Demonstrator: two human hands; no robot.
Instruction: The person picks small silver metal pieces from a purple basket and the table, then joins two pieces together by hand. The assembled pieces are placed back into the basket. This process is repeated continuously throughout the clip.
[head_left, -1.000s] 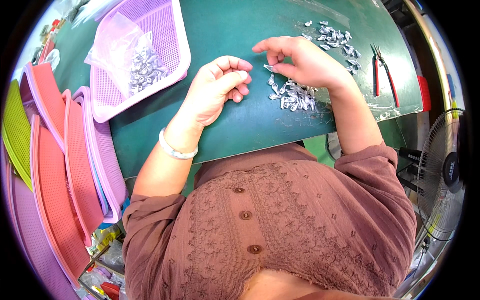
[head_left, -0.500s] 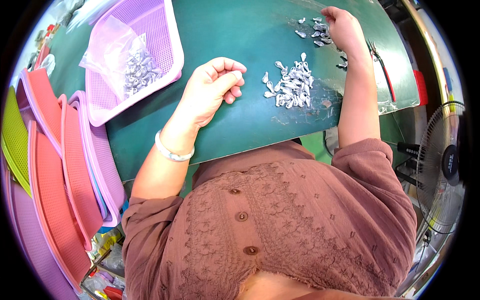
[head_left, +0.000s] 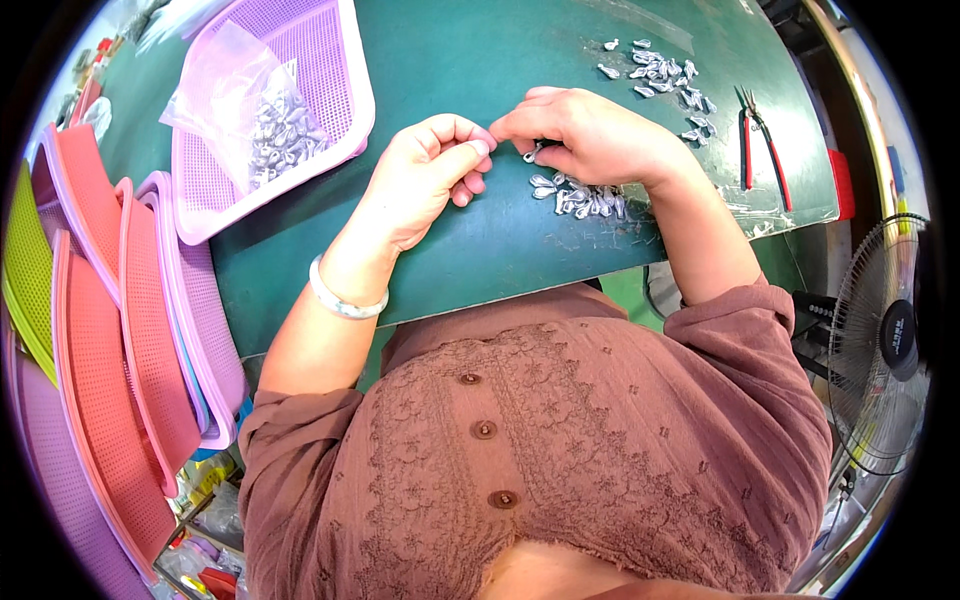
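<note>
Over the middle of the green table, my left hand (head_left: 425, 185) is closed in a pinch, thumb pressed against the bent index finger. The fingertips of my right hand (head_left: 595, 135) meet it from the right, its fingers bent. Whatever lies between the fingers is too small or hidden to make out. Partly under my right hand is a pile of small grey drop-shaped pieces (head_left: 592, 203). A looser group of similar grey pieces (head_left: 660, 72) lies farther back on the right.
A purple mesh basket (head_left: 358, 95) at the left holds a clear bag (head_left: 215, 95) of grey pieces. Red-handled pliers (head_left: 768, 150) lie at the right. Stacked coloured baskets (head_left: 100, 330) stand by the table's left edge; a fan (head_left: 880, 340) stands at the right.
My right hand has come from the far group of grey pieces, leftward and nearer, to meet my left hand. The left hand has stayed in place. The pliers' second handle now shows.
</note>
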